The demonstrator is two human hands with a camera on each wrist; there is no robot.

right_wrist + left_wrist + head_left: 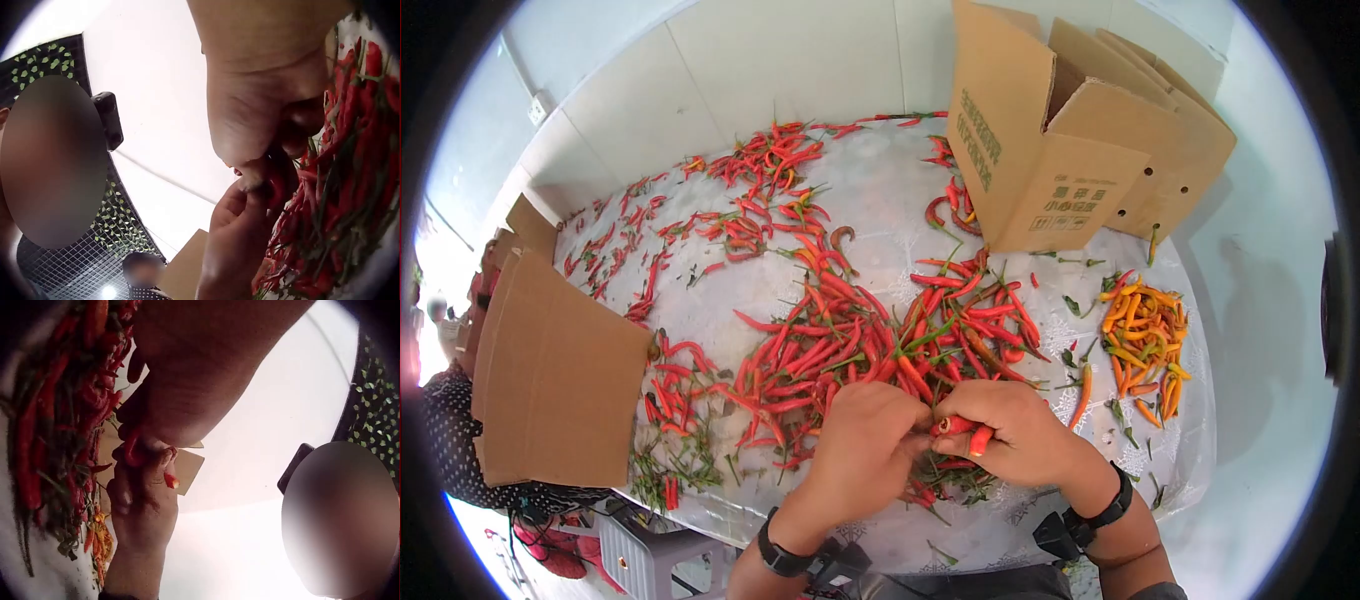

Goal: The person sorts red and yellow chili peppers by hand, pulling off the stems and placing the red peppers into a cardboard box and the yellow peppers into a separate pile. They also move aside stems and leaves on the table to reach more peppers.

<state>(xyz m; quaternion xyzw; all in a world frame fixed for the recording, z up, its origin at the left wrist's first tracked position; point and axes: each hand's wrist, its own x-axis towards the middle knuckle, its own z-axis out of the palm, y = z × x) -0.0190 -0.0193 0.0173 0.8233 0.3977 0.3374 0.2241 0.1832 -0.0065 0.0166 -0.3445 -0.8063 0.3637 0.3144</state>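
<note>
My right hand (1012,430) grips red chili peppers (980,440), their blunt ends poking out between thumb and fingers. Close against it, my left hand (862,440) has its fingers curled, with thumb and fingertips pinching at a red chili. In the left wrist view a red chili (132,449) shows between the two hands, and a short orange-red end (172,481) sticks out by the right thumb. Curled fingers hide most of the held chilies. Directly beyond both hands lies a heap of red chilies (830,345) with green stems.
Orange-yellow chilies (1145,335) form a small pile at the right. An open cardboard box (1050,190) stands at the back right, another carton (565,370) at the left. Loose stems (685,465) lie near the left front edge. A grey stool (645,555) stands below.
</note>
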